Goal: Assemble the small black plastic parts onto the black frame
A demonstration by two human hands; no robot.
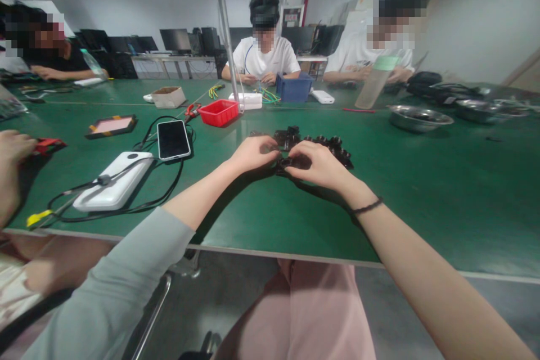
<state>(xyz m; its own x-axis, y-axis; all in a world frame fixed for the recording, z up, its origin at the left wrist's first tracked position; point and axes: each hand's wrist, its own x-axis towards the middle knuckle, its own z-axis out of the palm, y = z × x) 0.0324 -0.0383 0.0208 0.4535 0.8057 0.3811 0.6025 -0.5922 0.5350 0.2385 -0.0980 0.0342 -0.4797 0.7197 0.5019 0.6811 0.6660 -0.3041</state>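
Note:
Both my hands are over the green table (pixel 236 202), close together in front of me. My right hand (pixel 323 162) curls its thumb and fingers round a small dark black part (pixel 283 165), whose exact kind I cannot make out. Beside it, my left hand (pixel 254 153) has its fingers bent inward, tips near the same part; what they grip, if anything, is hidden. Just beyond my fingers stands a group of black plastic pieces (pixel 289 138). More small black pieces (pixel 341 152) lie in a cluster behind my right hand.
Left of me lie a phone (pixel 174 139), a white power bank (pixel 116 180) and looped black cables. Farther back are a red bin (pixel 219 112), a blue bin (pixel 294 88), a metal pole (pixel 228 34) and a steel bowl (pixel 419 118). Several people sit around the table.

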